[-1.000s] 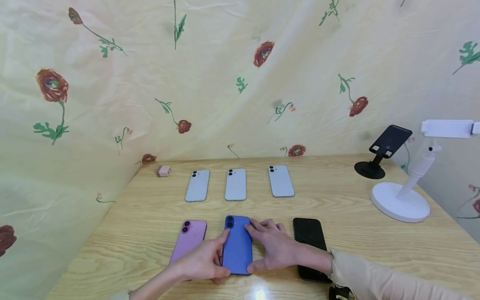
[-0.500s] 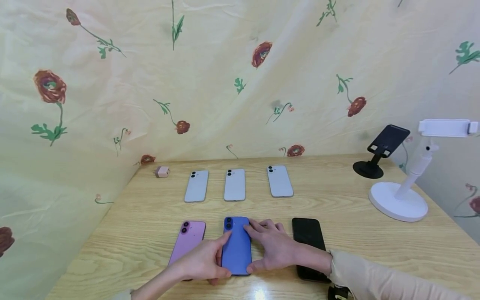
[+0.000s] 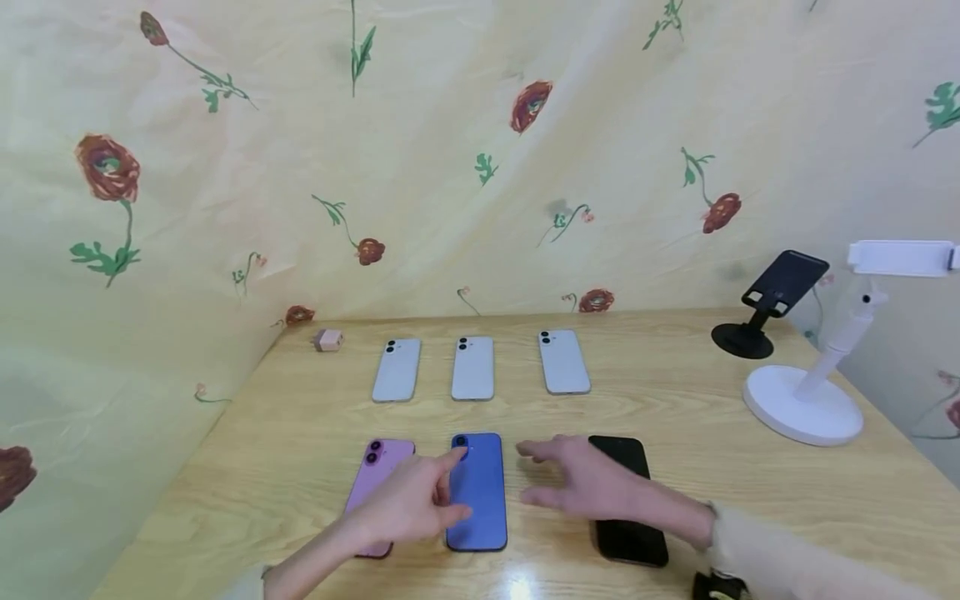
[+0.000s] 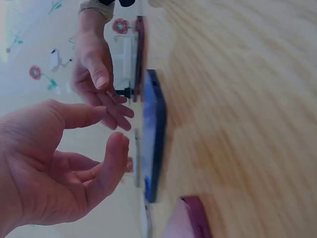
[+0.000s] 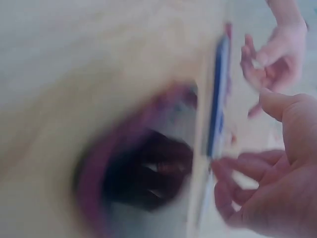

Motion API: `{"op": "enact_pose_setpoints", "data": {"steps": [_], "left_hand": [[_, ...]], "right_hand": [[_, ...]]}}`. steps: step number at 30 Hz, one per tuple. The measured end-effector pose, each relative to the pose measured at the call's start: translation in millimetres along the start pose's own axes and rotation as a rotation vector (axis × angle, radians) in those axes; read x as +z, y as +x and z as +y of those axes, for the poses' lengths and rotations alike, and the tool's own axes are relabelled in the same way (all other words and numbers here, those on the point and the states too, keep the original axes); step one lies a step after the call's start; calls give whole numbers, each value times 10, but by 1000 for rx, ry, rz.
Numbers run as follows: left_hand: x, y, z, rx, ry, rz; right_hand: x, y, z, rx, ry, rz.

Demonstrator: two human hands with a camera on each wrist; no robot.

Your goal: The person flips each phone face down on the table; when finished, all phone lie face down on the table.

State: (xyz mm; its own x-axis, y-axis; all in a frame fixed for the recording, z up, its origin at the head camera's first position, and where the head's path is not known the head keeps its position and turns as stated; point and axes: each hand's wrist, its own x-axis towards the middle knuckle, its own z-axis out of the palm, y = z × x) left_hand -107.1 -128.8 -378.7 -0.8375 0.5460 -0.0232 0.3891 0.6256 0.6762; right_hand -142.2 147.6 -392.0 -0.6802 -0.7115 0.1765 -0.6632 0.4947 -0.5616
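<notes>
A blue phone [image 3: 487, 492] lies back up on the wooden table, its cameras at the far left corner. Over its left edge hovers my left hand [image 3: 405, 504], thumb and index finger spread and holding nothing; the left wrist view shows a gap between those fingers and the blue phone [image 4: 154, 139]. My right hand [image 3: 585, 479] is in the air to the right of it, fingers loosely extended with nothing in them, partly covering a black phone [image 3: 633, 542] that lies screen up. A purple phone [image 3: 392, 457], back up, is partly hidden under my left hand.
Farther back, three white phones lie in a row: left phone [image 3: 397, 371], middle phone [image 3: 473, 369], right phone [image 3: 565, 362]. A pink charger plug [image 3: 328, 340] sits at the back left. A black phone stand [image 3: 742, 340] and a white stand [image 3: 804, 404] occupy the right side.
Both hands have let go of the blue phone. My right hand has drawn away to the right, and my left has lifted slightly over the phone, which stays in place.
</notes>
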Motion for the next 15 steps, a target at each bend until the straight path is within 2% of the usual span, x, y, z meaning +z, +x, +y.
{"op": "enact_pose_setpoints", "data": {"steps": [2, 4, 6, 8, 11, 15], "left_hand": [[10, 61, 97, 49, 55, 36], [70, 127, 198, 104, 151, 77], [167, 187, 305, 139, 300, 117], [283, 249, 394, 165, 439, 143], [452, 342, 514, 154, 556, 114], [649, 469, 618, 160, 561, 8]], "right_hand": [[-173, -116, 83, -46, -8, 36], [-352, -250, 160, -56, -47, 53], [-521, -392, 233, -31, -104, 47], [-663, -538, 298, 40, -151, 10], [-790, -755, 411, 150, -180, -50], [-812, -968, 539, 223, -195, -69]]}}
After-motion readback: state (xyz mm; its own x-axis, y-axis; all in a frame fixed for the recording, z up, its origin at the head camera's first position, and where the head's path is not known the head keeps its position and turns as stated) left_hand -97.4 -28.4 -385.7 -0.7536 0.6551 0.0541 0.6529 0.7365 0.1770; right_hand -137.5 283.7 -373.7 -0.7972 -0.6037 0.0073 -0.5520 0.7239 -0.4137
